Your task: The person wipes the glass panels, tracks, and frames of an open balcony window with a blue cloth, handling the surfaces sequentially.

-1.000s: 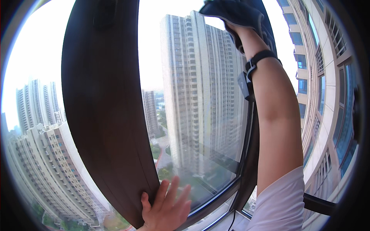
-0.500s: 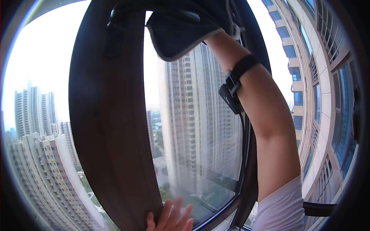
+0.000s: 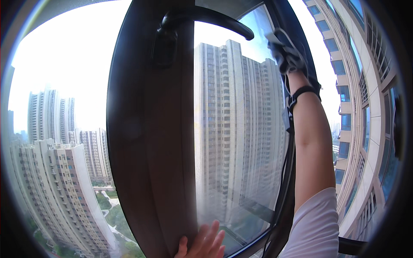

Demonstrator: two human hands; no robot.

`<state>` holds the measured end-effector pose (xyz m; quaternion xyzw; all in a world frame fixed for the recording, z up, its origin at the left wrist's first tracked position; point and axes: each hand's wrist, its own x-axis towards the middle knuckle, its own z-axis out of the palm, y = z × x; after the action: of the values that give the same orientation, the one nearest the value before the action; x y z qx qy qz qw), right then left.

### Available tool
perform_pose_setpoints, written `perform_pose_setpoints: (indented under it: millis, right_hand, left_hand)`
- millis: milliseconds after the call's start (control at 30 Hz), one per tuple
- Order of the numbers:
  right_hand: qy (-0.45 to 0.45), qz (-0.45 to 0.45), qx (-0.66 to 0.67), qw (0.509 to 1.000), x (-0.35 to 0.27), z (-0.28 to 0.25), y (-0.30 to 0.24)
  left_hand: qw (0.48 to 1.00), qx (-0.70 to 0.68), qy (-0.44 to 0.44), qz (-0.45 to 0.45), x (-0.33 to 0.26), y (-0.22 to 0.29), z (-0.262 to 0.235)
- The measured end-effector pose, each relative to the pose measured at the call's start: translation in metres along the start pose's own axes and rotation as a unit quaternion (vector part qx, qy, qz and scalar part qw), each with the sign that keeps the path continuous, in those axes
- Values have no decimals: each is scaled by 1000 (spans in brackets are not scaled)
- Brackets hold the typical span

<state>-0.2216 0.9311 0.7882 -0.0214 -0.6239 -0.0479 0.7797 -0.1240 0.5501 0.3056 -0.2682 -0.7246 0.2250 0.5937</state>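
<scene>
My right arm reaches up along the right side of a dark-framed window sash (image 3: 152, 142). At its end my right hand (image 3: 293, 69) is closed on a dark cloth with a grey edge (image 3: 282, 49), bunched against the upper right of the glass pane (image 3: 241, 142). The cloth hides most of the fingers, and motion blurs them. Low in the middle is my left hand (image 3: 204, 243), holding nothing. Its fingers are spread by the sash's lower part, the thumb over the dark frame and the others in front of the glass.
A black window handle (image 3: 206, 17) juts across the top of the sash. Around my right wrist is a black strap (image 3: 303, 92) with a device, and a dark cable hangs below it. Outside stand tall buildings (image 3: 56, 172), and a facade (image 3: 365, 107) rises close on the right.
My right hand has moved right with the cloth, from the top middle to the pane's right edge, uncovering the handle and upper glass. The view has shifted, and my left hand stays low by the sash.
</scene>
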Motion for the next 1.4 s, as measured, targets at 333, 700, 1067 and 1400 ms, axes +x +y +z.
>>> perform_pose_setpoints:
  millis: [333, 700, 1067, 1400]
  right_hand:
    - [-133, -95, 134, 978, -216, -112, -85]
    - [-417, 264, 397, 774, -535, -275, -229]
    - [-404, 294, 26, 866, -503, -185, -94]
    - [-325, 94, -109, 935, -540, -260, -85]
  left_hand:
    - [960, -264, -25, -92, 4, -6, -9]
    - [964, -256, -45, -61, -9, -19, -10]
    - [950, -307, -23, -56, -14, -16, -11]
    - [672, -723, -100, 126, -6, 62, -28]
